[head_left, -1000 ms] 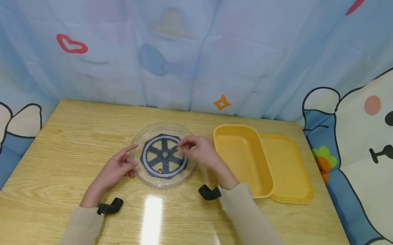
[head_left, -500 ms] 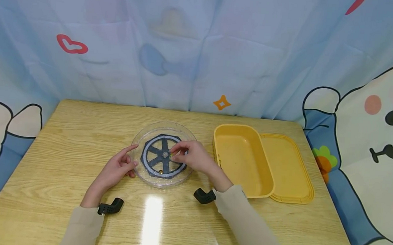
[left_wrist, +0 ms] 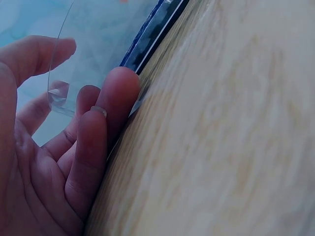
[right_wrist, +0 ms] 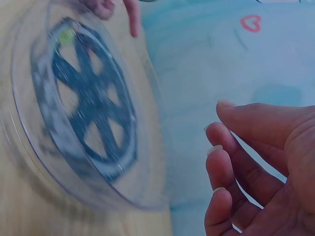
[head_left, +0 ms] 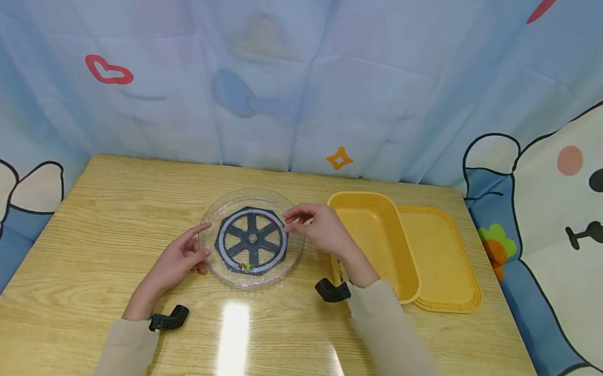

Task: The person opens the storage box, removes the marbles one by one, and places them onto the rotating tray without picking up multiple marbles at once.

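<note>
A clear round dish (head_left: 295, 261) stands on the table, holding a dark wheel shape with several spokes (head_left: 252, 240) and a pale ring. Small green and gold beads (head_left: 245, 267) lie together at the ring's near side; the right wrist view shows a blurred green bead (right_wrist: 65, 36). My left hand (head_left: 176, 261) touches the dish's left side with loosely bent fingers. In the left wrist view, its fingertips (left_wrist: 123, 81) lie against the clear wall. Above the dish's right rim hovers my right hand (head_left: 322, 228); the right wrist view shows nothing between its thumb and bent fingers (right_wrist: 219, 164).
To the right stands a yellow plastic tub (head_left: 377, 241), with a flat yellow lid (head_left: 436, 260) beyond it. A patterned blue curtain (head_left: 266, 91) hangs behind the wooden table (head_left: 135, 210). Black wrist cameras (head_left: 170, 317) are worn on both wrists.
My right hand pinched a small green bead, carried it left over the wheel, and let it go. The bead now lies beside the gold one. The right hand has drawn back right; the left stays put.
</note>
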`<action>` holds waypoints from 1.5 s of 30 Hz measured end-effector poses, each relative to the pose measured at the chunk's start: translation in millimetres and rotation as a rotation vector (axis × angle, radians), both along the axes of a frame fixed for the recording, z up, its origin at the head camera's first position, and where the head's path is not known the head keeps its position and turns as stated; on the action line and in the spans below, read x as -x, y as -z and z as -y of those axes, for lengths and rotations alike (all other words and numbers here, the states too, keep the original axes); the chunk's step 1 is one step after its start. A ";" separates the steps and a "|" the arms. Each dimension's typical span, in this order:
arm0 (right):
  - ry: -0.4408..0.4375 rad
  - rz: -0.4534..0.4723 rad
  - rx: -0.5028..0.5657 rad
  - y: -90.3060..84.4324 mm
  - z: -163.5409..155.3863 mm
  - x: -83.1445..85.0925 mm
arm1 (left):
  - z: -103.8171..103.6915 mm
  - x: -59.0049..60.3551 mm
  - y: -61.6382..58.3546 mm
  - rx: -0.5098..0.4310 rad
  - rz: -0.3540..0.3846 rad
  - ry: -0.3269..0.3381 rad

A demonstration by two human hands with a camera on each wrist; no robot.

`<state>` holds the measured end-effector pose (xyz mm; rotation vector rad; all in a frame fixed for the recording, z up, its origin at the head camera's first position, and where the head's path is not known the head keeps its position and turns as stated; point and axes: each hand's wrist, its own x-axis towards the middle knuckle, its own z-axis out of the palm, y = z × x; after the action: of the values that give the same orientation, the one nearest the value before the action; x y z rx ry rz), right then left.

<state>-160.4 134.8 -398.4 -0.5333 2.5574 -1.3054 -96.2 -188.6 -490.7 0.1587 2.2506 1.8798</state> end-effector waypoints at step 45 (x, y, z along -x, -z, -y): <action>-0.082 0.305 -0.189 51.9 -113.4 44.9 | 0.2 0.9 2.8 0.016 0.008 -0.005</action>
<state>-205.3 248.2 -450.4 -0.3661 2.3464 -1.0162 -97.1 -188.9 -493.4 0.1430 2.2626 1.8604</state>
